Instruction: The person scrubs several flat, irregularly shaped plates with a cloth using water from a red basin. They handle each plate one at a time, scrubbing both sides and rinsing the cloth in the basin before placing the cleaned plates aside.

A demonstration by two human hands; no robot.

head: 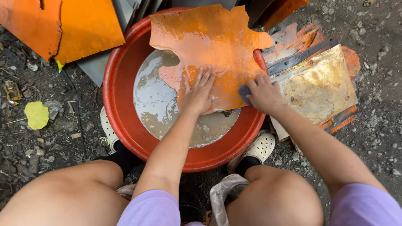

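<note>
Knees (276,196) nearest; left hand (201,92) flat, released on wet orange sheet (209,37); right grip (261,94) clenching dark scrubber (244,93).

outdoor scrap-yard work spot: gravel ground (377,138), stacked orange metal sheets (63,25), red wash basin (121,121) of murky water.

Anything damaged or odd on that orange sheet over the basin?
The orange sheet has a ragged, notched edge and worn pale patches. It overhangs the red basin of murky water. Nothing spilled.
</note>
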